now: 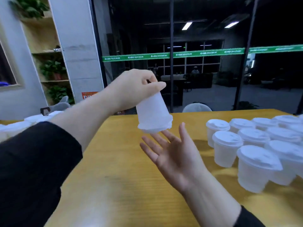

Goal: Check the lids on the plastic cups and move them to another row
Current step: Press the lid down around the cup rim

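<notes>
White cups [227, 148], yellow wood-grain table [118, 177], black sleeves [32, 161].

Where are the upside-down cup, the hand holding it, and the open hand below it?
Upside-down cup [153, 112]: head view, middle of its side wall.
Left hand [132, 89]: head view, back of the hand.
Right hand [173, 154]: head view, centre of the palm.

the base of the held cup [153, 110] is hidden by the left hand [131, 89]. the lidded cups [255, 145] are cut off at the right edge. white cups at far left [31, 120] are blurred and partly hidden by the sleeve [32, 161].
</notes>
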`<state>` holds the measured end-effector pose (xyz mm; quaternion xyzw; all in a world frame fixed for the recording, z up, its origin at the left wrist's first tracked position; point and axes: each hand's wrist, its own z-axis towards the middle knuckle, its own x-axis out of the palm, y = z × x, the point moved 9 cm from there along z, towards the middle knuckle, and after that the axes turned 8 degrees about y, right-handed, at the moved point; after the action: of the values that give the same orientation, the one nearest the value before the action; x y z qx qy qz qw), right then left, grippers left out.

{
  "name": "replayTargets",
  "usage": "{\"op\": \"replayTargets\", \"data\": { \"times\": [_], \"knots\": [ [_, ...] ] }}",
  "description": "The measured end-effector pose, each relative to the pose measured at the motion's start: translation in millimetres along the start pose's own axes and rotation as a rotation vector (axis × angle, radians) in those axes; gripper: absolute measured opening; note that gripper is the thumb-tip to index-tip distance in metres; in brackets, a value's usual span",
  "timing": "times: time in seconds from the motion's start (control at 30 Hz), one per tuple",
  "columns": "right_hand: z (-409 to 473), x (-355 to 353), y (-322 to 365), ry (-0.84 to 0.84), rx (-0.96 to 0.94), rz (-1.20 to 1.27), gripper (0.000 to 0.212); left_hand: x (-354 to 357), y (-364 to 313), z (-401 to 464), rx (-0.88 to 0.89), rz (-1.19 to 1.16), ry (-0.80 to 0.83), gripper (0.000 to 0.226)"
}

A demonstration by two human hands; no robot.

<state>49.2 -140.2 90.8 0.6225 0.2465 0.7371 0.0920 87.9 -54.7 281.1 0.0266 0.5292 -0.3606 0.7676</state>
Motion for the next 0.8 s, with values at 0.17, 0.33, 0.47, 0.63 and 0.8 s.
{"op": "replayTargets", "data": {
  "times": [0.17, 0.33, 0.47, 0.63, 0.8],
  "knots": [
    [-40, 16, -16, 0.128, -0.001, 0.115, 0.058, 22, -65, -24, 0.090, 0.322, 0.275, 0.035],
    [-85, 8, -16, 0.066, -0.016, 0.116, 0.056, 34, -92, -50, 0.107, 0.272, 0.293, 0.033],
    [-113, 4, 2, 0.045, -0.034, 0.056, 0.060, 34, -113, -63, 0.122, 0.215, 0.246, 0.034],
    [-133, -9, 35, -0.001, -0.060, -0.024, 0.067, 45, -116, -72, 0.103, -0.058, 0.072, 0.031],
    [-164, -37, 100, -0.194, -0.258, -0.257, 0.050, 101, -113, -94, 0.079, -0.467, -0.068, 0.022]
  ]
}}
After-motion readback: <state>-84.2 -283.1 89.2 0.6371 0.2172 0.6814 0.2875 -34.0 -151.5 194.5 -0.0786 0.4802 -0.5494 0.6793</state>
